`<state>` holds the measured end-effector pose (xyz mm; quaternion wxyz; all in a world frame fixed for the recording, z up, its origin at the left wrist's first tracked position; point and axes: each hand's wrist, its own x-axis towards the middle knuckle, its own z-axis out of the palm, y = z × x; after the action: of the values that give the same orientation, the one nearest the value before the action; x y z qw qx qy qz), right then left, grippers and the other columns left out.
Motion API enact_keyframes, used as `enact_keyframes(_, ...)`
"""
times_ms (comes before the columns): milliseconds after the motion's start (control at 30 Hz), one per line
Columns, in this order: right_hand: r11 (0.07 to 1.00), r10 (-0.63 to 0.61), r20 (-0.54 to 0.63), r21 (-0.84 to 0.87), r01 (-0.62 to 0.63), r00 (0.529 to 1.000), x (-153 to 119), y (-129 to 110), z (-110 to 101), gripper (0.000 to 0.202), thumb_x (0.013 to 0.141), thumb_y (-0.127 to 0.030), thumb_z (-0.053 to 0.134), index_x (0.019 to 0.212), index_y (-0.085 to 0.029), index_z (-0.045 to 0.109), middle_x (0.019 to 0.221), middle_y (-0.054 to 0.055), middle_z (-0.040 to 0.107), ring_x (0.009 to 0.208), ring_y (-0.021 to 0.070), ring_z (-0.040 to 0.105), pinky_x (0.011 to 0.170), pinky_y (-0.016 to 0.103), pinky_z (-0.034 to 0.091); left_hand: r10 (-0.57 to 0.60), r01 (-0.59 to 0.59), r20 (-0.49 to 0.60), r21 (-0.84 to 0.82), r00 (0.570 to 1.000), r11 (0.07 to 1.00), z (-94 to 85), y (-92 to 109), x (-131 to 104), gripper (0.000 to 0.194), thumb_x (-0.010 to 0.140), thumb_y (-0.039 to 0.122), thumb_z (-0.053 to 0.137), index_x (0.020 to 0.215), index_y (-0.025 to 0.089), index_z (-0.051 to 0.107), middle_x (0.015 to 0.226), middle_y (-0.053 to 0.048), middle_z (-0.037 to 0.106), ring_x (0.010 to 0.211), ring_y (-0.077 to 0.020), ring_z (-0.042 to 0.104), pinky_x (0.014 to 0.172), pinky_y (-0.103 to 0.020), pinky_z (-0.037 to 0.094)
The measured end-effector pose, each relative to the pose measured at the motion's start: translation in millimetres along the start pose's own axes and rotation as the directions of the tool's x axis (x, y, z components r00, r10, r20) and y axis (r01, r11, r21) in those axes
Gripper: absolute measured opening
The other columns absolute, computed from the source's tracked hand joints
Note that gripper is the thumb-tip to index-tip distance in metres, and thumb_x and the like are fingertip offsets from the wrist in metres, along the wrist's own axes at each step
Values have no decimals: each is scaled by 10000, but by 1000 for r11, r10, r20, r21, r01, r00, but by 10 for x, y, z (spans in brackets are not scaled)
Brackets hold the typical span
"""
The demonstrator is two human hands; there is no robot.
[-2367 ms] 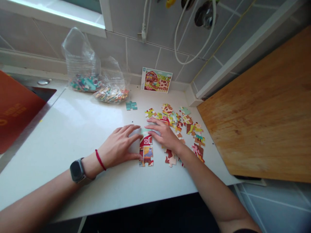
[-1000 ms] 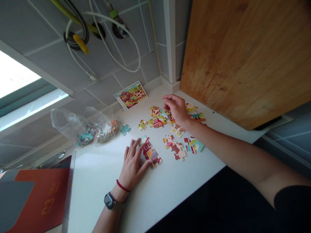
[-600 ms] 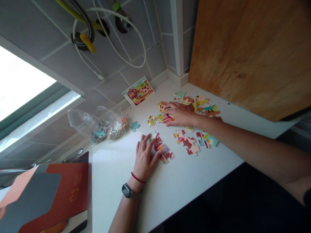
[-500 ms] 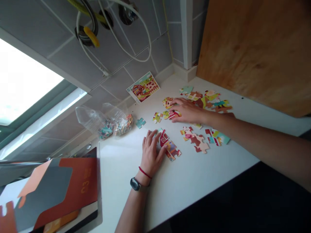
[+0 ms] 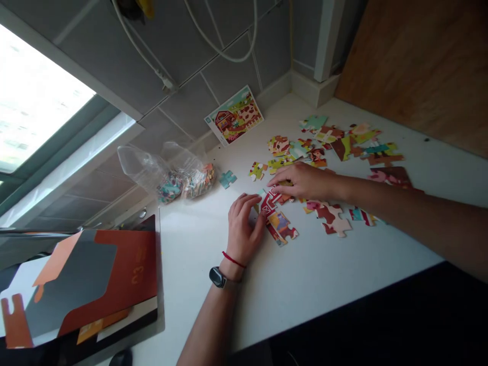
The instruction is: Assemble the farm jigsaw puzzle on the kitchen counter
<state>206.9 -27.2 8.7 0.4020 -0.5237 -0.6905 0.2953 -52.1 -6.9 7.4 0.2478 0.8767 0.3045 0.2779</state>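
My left hand (image 5: 244,223) rests on the white table, its thumb and index finger on the left edge of a joined section of jigsaw puzzle (image 5: 281,227) with a red barn and a purple shape. Under the fingertips of my right hand (image 5: 305,180) is a red barn puzzle piece (image 5: 274,194), close against the top of that section; whether the two interlock I cannot tell. Just right lies a cow section (image 5: 331,217), partly below my right forearm. A yellow-green piece (image 5: 257,171) and a teal piece (image 5: 227,179) lie beyond my hands.
A picture card (image 5: 234,116) of the farm scene leans against the tiled wall. Clear bags (image 5: 196,182) of puzzle pieces stand at the left. More joined pieces (image 5: 343,142) spread at the back right, near a wooden board (image 5: 419,76). An orange-grey folder (image 5: 110,284) lies at the lower left.
My right hand has drawn the red barn piece toward the section by my left hand, uncovering pieces behind. My left hand stays at that section. The view has shifted, too.
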Motion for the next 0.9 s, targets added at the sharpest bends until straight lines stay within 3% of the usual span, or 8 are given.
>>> enact_keyframes(267,969,-16,179,-242,59,984,-45,-121,-59,136,915,-273,763,1003,-257,865,1002,66,742,871,213,678,826,334,498,39,-53,145,93,989,994,-26,9,-14,396,951,436,756,1301,275,668,1449,-91,618,1494,-338,434,1225,-581,406)
enact_keyframes(400,958,7,179,-283,45,984,-50,-118,-39,149,902,-280,780,1029,-264,856,1034,66,735,919,226,679,857,336,490,36,-52,155,99,987,994,-26,4,-15,409,945,438,767,1314,290,670,1464,-86,607,1494,-338,431,1227,-582,403)
enact_keyframes(733,963,26,190,-267,27,981,-41,-167,-66,60,871,-288,813,877,-234,839,929,55,730,886,228,665,852,344,481,67,-83,160,94,985,992,-27,17,-12,317,965,415,745,1252,286,713,1448,-77,620,1482,-326,442,1218,-571,422)
enact_keyframes(900,952,39,160,-304,12,986,-49,-173,-52,71,840,-279,835,881,-223,815,1009,71,706,941,238,659,868,348,481,52,-65,140,91,989,994,-21,14,-5,414,947,447,764,1314,276,675,1433,-92,629,1467,-332,464,1209,-581,436)
